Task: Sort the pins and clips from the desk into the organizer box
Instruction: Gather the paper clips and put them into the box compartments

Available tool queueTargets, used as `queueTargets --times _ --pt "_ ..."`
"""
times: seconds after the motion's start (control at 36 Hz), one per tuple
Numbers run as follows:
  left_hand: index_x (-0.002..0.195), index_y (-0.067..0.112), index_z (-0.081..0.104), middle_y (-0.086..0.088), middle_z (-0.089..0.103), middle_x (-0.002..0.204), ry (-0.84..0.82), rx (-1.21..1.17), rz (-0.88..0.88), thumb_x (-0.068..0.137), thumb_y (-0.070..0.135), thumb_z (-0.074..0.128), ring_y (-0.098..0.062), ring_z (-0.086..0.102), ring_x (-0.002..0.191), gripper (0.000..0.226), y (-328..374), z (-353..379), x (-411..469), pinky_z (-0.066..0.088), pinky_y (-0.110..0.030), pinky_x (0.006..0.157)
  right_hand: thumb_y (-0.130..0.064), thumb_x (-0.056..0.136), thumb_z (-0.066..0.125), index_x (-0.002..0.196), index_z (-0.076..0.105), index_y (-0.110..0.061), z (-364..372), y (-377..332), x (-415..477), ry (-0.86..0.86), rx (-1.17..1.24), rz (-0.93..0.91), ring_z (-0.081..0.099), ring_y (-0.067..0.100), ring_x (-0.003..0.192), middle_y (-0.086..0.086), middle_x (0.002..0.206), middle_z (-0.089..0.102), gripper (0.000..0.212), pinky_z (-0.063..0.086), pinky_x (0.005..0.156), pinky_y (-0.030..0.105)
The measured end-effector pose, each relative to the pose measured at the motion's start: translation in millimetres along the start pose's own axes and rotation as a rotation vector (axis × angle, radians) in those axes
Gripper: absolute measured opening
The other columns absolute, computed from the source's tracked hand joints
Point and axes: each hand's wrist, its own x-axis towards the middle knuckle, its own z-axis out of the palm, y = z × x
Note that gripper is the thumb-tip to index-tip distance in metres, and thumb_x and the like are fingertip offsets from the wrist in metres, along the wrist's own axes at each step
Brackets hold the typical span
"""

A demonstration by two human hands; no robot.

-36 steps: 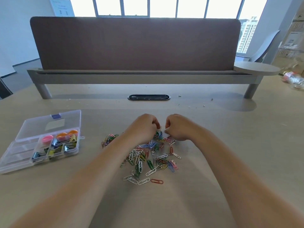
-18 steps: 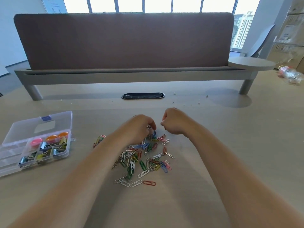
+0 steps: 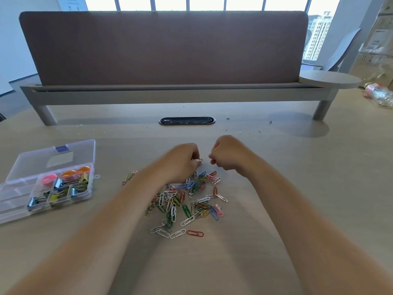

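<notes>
A loose heap of coloured paper clips (image 3: 187, 199) lies on the wooden desk in front of me. My left hand (image 3: 182, 162) hovers over the heap's far edge, its fingertips pinched on a small silver clip. My right hand (image 3: 227, 155) is curled into a fist just to the right, a short gap from the left one; what it holds is hidden. The clear plastic organizer box (image 3: 12, 196) stands open at the left, with binder clips and round coloured pins in its compartments.
A brown divider panel (image 3: 163, 47) on a grey rail runs across the back. A black cable grommet (image 3: 186, 120) sits in the desk beyond my hands. A crumpled plastic bottle (image 3: 378, 94) lies at the far right. A few clips (image 3: 129, 177) lie apart, left of the heap.
My right hand has lifted slightly and drawn away from the left, widening the gap between them. The left hand stays pinched at the heap's far edge.
</notes>
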Motion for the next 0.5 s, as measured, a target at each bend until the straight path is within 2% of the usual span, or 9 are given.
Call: queueTargets --times 0.08,0.17,0.25,0.36,0.44,0.5 --pt "0.097 0.016 0.056 0.003 0.057 0.087 0.031 -0.134 -0.052 0.096 0.025 0.05 -0.009 0.052 0.074 0.011 2 -11 -1 0.038 -0.026 0.06 -0.002 0.088 0.053 0.088 0.063 -0.007 0 -4 -5 0.017 0.131 -0.011 0.057 0.022 0.071 0.013 0.087 0.067 0.011 0.045 0.055 0.029" --pt "0.094 0.015 0.059 0.0 0.059 0.084 0.061 -0.377 -0.134 0.093 0.024 0.048 -0.016 0.054 0.072 0.015 -5 -20 -2 0.038 -0.028 0.06 0.002 0.09 0.046 0.088 0.065 -0.014 0 -8 -8 0.041 0.193 -0.024 0.054 0.015 0.059 0.007 0.074 0.068 0.025 0.039 0.049 0.026" --pt "0.083 0.012 0.057 -0.002 0.053 0.07 0.066 -0.687 -0.233 0.091 0.016 0.048 -0.014 0.043 0.054 0.013 -17 -27 -3 0.031 -0.024 0.049 0.006 0.091 0.041 0.083 0.069 -0.01 2 -12 -10 0.007 0.18 -0.009 0.052 0.014 0.06 0.004 0.072 0.064 0.034 0.039 0.051 0.024" --pt "0.072 0.012 0.045 -0.003 0.043 0.061 0.016 -1.005 -0.344 0.09 0.007 0.044 -0.013 0.027 0.047 0.019 -27 -33 -6 0.017 -0.02 0.044 -0.005 0.093 0.052 0.084 0.067 -0.003 8 -15 -7 0.001 0.264 0.03 0.049 0.014 0.056 0.005 0.069 0.059 0.019 0.039 0.052 0.025" --pt "0.07 0.012 0.046 -0.003 0.044 0.059 -0.033 -1.1 -0.4 0.09 0.007 0.045 -0.012 0.028 0.045 0.021 -31 -30 -7 0.016 -0.019 0.043 -0.014 0.093 0.058 0.078 0.066 -0.008 15 -15 1 0.042 0.167 -0.034 0.052 0.014 0.059 0.003 0.07 0.06 0.019 0.042 0.057 0.026" --pt "0.072 0.011 0.047 -0.005 0.046 0.059 -0.054 -1.127 -0.428 0.089 0.007 0.046 -0.012 0.029 0.045 0.017 -32 -26 -6 0.016 -0.018 0.042 -0.019 0.093 0.06 0.082 0.069 -0.005 21 -16 8 0.1 0.028 -0.078 0.06 0.02 0.071 0.005 0.081 0.066 0.02 0.047 0.065 0.03"
